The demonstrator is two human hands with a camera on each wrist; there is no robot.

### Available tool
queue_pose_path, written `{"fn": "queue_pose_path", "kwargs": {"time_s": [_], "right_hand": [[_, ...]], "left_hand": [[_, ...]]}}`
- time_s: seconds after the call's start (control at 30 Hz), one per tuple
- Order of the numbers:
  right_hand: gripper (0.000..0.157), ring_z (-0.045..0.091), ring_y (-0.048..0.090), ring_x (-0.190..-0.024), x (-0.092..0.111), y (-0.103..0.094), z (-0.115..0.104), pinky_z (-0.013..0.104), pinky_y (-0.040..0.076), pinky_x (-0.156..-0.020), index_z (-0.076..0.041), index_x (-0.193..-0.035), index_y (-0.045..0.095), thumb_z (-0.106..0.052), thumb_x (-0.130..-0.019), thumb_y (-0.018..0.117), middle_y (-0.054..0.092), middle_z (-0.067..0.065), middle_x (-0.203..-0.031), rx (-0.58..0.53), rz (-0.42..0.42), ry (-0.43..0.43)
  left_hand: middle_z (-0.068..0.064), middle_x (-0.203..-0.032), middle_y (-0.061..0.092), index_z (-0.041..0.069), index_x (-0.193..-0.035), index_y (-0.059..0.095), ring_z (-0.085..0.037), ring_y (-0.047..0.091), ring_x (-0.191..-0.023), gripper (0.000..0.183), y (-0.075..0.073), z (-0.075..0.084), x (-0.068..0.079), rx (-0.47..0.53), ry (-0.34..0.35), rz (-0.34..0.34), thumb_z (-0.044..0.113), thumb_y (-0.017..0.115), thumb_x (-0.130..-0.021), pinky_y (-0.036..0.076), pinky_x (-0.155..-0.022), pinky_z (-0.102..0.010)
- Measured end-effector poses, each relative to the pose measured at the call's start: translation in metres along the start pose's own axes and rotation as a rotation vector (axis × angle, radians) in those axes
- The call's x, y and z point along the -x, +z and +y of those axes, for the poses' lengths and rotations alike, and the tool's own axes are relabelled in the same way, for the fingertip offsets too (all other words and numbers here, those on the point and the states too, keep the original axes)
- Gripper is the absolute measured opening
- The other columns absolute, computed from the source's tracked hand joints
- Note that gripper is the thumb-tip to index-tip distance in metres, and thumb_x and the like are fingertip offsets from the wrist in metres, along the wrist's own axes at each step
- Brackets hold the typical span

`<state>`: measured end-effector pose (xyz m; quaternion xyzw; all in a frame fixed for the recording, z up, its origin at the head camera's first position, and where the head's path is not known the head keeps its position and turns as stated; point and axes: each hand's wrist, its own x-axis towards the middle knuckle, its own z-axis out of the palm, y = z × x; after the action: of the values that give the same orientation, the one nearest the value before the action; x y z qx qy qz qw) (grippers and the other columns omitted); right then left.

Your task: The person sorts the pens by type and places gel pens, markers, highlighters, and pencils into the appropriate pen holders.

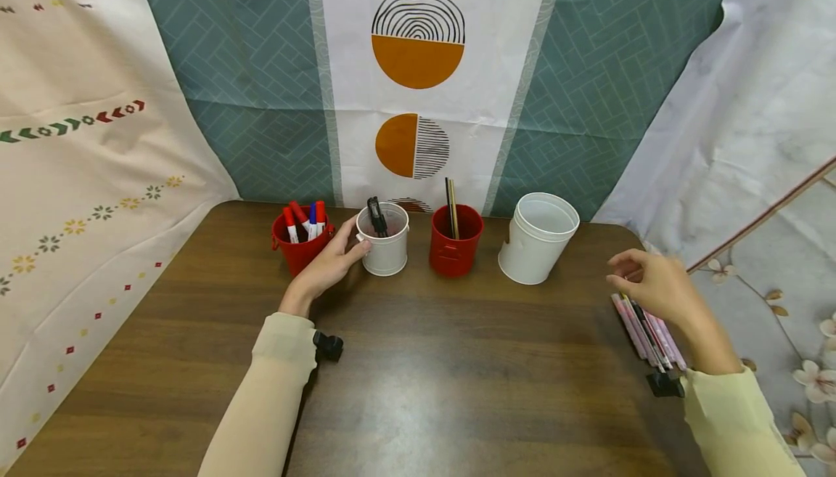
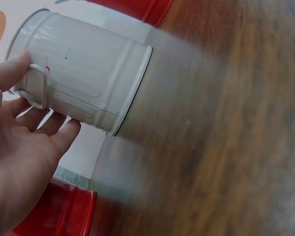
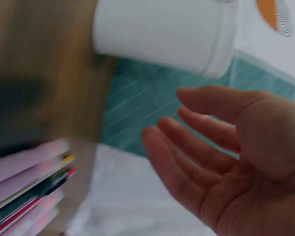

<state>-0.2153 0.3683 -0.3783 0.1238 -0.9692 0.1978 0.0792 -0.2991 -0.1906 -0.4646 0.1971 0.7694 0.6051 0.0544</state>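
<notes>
My left hand (image 1: 329, 263) holds a small white metal bucket (image 1: 385, 253) by its left side, thumb in front and fingers behind. Several black pens (image 1: 376, 217) stand in this bucket. In the left wrist view, the thumb and fingers (image 2: 64, 137) lie on either side of the bucket's handle ear (image 2: 38, 86). My right hand (image 1: 656, 284) hovers at the table's right side, fingers loosely bent and nothing between them. Below it lies a row of pens and pencils (image 1: 643, 335), many of them pink. The right wrist view shows their tips (image 3: 54, 167) beside the hand.
Left of the held bucket stands a red bucket (image 1: 300, 253) with red and blue markers. To its right come a red bucket (image 1: 451, 263) with pencils and a larger white bucket (image 1: 537, 245). A patterned cloth (image 1: 418, 143) hangs behind the wooden table (image 1: 418, 375).
</notes>
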Motion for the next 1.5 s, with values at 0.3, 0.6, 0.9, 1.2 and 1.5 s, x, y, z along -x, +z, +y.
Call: {"fn": "queue_pose_path", "kwargs": {"time_s": [0.3,0.6,0.9,1.2,1.5], "right_hand": [[0.033,0.031,0.072,-0.077,0.012,0.017,0.031,0.054,0.056,-0.071,0.004,-0.107,0.074,-0.025,-0.093,0.079,0.078,0.009,-0.084,0.109,-0.145,0.103],[0.035,0.032,0.069,-0.072,0.019,0.029,0.047,0.055,0.055,-0.065,0.009,-0.105,0.073,-0.021,-0.089,0.08,0.075,0.017,-0.083,0.126,-0.166,0.179],[0.021,0.038,0.06,-0.074,0.015,0.034,0.044,0.057,0.052,-0.066,-0.001,-0.09,0.074,-0.018,-0.082,0.084,0.07,0.02,-0.082,0.154,-0.235,0.199],[0.018,0.031,0.059,-0.072,0.011,0.035,0.039,0.05,0.051,-0.066,-0.003,-0.091,0.076,-0.017,-0.082,0.083,0.07,0.012,-0.079,0.149,-0.235,0.172],[0.017,0.01,0.066,-0.065,-0.001,0.024,0.013,0.03,0.05,-0.057,-0.006,-0.105,0.076,-0.013,-0.089,0.076,0.075,-0.002,-0.083,-0.056,-0.141,0.08]], "left_hand": [[-0.013,-0.173,0.024,0.011,-0.17,0.017,-0.034,0.023,-0.16,0.07,0.001,0.0,-0.001,0.009,0.006,-0.002,0.014,0.055,-0.111,0.02,-0.131,-0.055],[-0.012,-0.173,0.025,0.013,-0.17,0.017,-0.034,0.025,-0.16,0.07,0.001,-0.001,-0.001,0.01,0.001,0.001,0.016,0.055,-0.111,0.021,-0.131,-0.055],[-0.011,-0.173,0.024,0.015,-0.171,0.017,-0.034,0.024,-0.16,0.072,0.001,-0.001,0.0,-0.004,-0.019,0.002,0.018,0.056,-0.111,0.022,-0.13,-0.056],[-0.008,-0.173,0.025,0.016,-0.171,0.018,-0.031,0.025,-0.16,0.071,0.0,0.001,0.001,0.005,-0.038,0.0,0.021,0.057,-0.111,0.025,-0.13,-0.054],[-0.011,-0.173,0.025,0.015,-0.17,0.018,-0.034,0.024,-0.16,0.07,0.0,-0.001,-0.001,-0.011,-0.018,0.005,0.019,0.056,-0.112,0.022,-0.13,-0.056]]}}
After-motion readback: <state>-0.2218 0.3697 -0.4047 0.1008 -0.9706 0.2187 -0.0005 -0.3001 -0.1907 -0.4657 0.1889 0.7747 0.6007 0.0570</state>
